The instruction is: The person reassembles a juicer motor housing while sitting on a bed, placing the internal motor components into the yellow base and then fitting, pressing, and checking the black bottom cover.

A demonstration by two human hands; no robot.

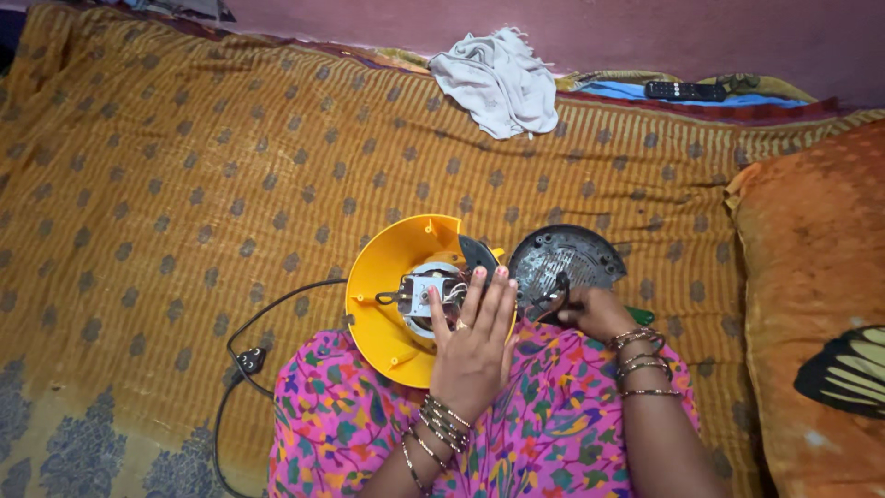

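Observation:
A yellow appliance housing (387, 277) lies open on my lap, with its metal motor and wires (426, 293) exposed inside. My left hand (475, 346) rests on the housing's right side and holds it steady, fingers laid over the motor. Just right of it a dark round bottom cover (572, 258) with vent holes leans on my lap. My right hand (597, 314) is closed on a tool with a green handle (642, 315), at the cover's lower edge. The tool's tip is hidden by the hand.
A black cord (277, 304) runs from the housing to a plug (249, 360) on the orange patterned bedcover (184, 184). A white cloth (498, 83) and a black remote (684, 90) lie near the wall. An orange pillow (811, 277) sits at the right.

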